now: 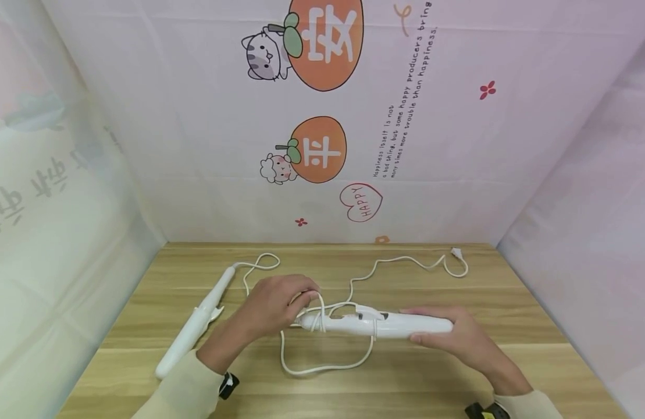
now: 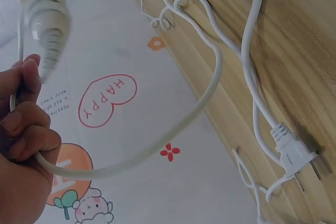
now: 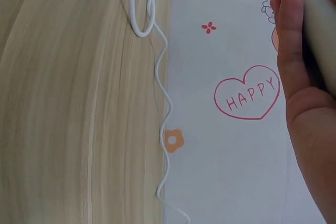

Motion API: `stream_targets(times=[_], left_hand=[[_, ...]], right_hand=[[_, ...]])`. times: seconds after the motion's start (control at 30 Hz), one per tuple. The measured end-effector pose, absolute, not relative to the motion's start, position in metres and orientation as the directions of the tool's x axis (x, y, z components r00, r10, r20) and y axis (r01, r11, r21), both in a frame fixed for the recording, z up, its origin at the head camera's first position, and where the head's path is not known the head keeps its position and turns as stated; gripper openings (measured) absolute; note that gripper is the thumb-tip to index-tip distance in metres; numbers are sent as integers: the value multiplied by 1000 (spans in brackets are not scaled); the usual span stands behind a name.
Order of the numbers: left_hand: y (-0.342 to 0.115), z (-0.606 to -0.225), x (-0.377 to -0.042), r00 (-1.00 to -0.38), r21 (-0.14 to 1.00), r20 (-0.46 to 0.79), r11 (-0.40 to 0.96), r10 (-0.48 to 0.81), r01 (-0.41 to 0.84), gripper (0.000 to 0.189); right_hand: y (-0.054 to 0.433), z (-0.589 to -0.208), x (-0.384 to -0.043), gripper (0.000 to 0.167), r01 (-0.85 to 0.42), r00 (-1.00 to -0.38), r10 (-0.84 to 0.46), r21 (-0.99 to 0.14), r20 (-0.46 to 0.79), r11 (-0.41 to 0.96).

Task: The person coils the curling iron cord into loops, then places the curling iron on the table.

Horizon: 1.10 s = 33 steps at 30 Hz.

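Observation:
A white curling iron (image 1: 395, 326) is held level above the table, its cord end to the left and a lever on its upper side. My right hand (image 1: 453, 331) grips its wide right end, fingers and thumb on opposite sides. White cord (image 1: 327, 368) is looped around the narrow end and hangs below in a wide bend. Near that end my left hand (image 1: 275, 302) pinches the cord. Seen from the left wrist, the fingers curl around the cord (image 2: 173, 140), close to the iron's ribbed cord sleeve (image 2: 51, 51).
A second white curling iron (image 1: 193, 326) lies slanted at the table's left, its cord (image 1: 270, 255) looped behind. Another cord (image 1: 401, 258) runs to a plug (image 1: 456, 253) at the back right. A two-pin plug (image 2: 295, 153) lies on the wooden table (image 1: 406, 384). Printed cloth (image 1: 212, 145) encloses the back and sides.

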<state>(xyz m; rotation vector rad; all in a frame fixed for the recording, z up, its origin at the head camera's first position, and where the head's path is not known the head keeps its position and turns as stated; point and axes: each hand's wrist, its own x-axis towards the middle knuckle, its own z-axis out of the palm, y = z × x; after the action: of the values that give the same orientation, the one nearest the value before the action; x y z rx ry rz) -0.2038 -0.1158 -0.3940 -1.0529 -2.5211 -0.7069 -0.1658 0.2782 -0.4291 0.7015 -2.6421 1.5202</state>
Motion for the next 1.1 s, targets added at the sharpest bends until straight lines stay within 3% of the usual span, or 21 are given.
stream_targets(times=[0.2,0.37,0.47,0.6,0.7,0.97,1.1], left_hand=[[-119,-392,-208,-709,466,390,538,587,702,14],[-122,-390,-211,-765,712,254,421,592,562,12],[-123,-392,-213,-765,812,212,327,608,484,13],[-121,-401,-213,-744,817,256,274,617,508,18],[-117,-408,-212,-745,776,305,299,593,555,16],[-102,-416,-200,-863,862,161,357,480,360,21],[-92,-415,-193,-883,851,166,389,439,353,26]], right_hand=[[281,-428,-165,41,-429,-859,-433,-844,272,321],[283,-427,-165,48,-463,-815,-483,-861,320,210],[283,-426,-166,54,-463,-789,-510,-877,342,129],[283,-423,-166,57,-422,-801,-496,-904,334,72],[282,-420,-166,51,-391,-850,-429,-912,305,126],[273,-413,-168,41,-347,-919,-285,-904,273,252],[270,-412,-170,42,-329,-934,-243,-894,261,303]])
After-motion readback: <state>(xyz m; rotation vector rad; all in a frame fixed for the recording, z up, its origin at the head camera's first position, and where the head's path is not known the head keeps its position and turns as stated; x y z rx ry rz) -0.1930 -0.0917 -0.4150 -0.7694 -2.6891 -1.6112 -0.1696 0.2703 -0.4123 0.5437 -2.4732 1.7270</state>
